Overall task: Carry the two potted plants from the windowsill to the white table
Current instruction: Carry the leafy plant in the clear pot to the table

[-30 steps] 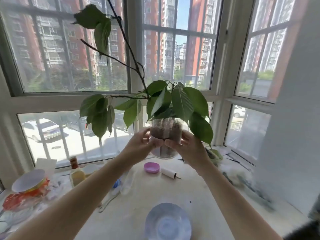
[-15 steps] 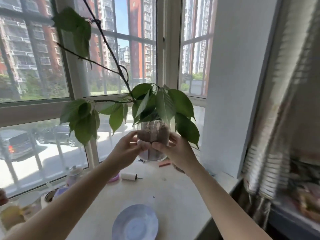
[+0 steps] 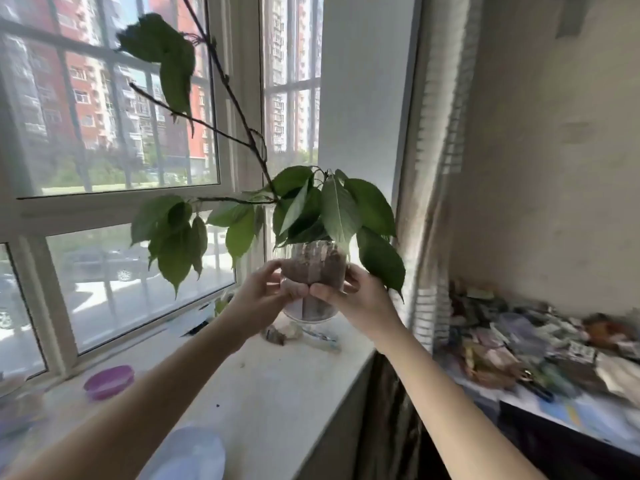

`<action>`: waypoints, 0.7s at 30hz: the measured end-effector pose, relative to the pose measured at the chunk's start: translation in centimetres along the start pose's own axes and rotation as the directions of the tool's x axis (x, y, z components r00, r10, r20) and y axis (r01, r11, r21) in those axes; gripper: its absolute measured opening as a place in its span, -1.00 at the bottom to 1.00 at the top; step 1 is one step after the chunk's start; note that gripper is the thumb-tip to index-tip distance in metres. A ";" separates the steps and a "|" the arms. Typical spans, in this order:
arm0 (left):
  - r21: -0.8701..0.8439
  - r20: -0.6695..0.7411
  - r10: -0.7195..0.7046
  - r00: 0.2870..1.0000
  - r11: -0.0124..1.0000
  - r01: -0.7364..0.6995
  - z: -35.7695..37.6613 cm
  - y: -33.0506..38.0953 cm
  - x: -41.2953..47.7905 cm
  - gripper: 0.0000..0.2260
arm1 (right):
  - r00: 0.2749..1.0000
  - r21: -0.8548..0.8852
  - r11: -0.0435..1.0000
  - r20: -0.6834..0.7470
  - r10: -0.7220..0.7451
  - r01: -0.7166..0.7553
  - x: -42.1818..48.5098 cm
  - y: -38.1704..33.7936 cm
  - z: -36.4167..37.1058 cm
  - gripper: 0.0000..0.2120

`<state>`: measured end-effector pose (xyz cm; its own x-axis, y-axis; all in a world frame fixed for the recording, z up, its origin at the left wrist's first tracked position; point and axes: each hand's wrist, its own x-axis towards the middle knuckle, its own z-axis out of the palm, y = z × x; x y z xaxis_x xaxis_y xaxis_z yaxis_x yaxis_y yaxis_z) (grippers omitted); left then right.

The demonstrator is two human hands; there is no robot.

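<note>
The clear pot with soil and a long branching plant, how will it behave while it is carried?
The clear soil-filled pot, held between the left hand and the right hand, probably feels heavy for its size. The long thin leafy branches reach high and leftward, so it likely tips that way and sways. Its smooth wall may be slippery.

Leafy potted plant [image 3: 313, 268], upright, aloft

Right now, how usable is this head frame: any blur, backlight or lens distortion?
Head view: strong backlight from the window; clear pot and both hands sharp enough; cluttered table at right smeared; window frames bow from the wide-angle lens.
</note>
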<state>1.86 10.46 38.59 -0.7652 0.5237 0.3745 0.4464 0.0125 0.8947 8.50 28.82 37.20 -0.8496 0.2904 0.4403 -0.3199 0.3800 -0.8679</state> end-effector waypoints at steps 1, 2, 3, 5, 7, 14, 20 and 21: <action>-0.001 0.024 0.012 1.000 1.000 -0.012 1.4 0.4 0.2 -0.61 | 1.000 -0.004 1.000 -0.024 0.004 -0.004 -0.4 0.2 -1.5 -0.70; -0.003 0.040 0.018 0.999 1.000 -0.018 2.5 0.7 0.3 -0.60 | 0.999 -0.014 1.000 -0.040 0.008 -0.009 -0.8 0.2 -2.7 -0.69; -0.005 0.052 0.022 0.998 1.000 -0.021 3.6 0.9 0.4 -0.59 | 0.999 -0.020 1.000 -0.049 0.013 -0.014 -1.2 0.2 -3.9 -0.70; -0.016 0.068 0.019 0.997 1.000 -0.018 5.6 1.6 0.4 -0.61 | 0.998 -0.021 1.000 -0.060 0.016 -0.017 -2.2 0.2 -5.9 -0.70; -0.034 0.087 0.019 0.996 0.999 -0.016 8.0 2.3 0.2 -0.63 | 0.997 -0.029 0.999 -0.079 0.024 -0.026 -3.5 0.3 -8.2 -0.70; -0.072 0.141 0.030 0.990 0.997 -0.020 16.1 5.4 -1.2 -0.61 | 0.985 -0.078 0.994 -0.162 0.061 -0.075 -8.1 0.2 -16.3 -0.67; -0.083 0.195 0.052 0.979 0.996 -0.036 22.7 8.7 -2.7 -0.62 | 0.978 -0.088 0.994 -0.204 0.041 -0.060 -12.1 -0.4 -22.8 -0.51; -0.085 0.208 0.059 0.976 0.995 -0.042 24.0 9.4 -3.0 -0.63 | 0.977 -0.083 0.995 -0.208 0.044 -0.062 -12.9 -0.7 -24.0 -0.53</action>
<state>19.44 29.46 40.03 -0.6239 0.6895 0.3679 0.4372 -0.0823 0.8956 29.72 45.89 37.62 -0.7566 0.4834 0.4403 -0.2303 0.4332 -0.8714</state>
